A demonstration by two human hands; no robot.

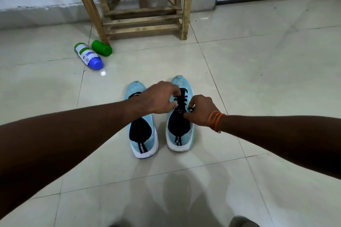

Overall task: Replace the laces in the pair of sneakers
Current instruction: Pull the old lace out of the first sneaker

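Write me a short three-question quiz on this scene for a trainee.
1. True or false: the left hand and right hand are both at the right sneaker.
2. The lace there is: A white, B black, C red.
3. Fill in: the orange threads circle the ___ wrist.
Key: 1 true; 2 B; 3 right.

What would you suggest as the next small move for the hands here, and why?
Probably pull the black lace free at the crossing nearest the ankle of the right sneaker. The left hand and the right hand both pinch that lace, and it is still threaded across the sneaker, so the old lace likely has to come out first.
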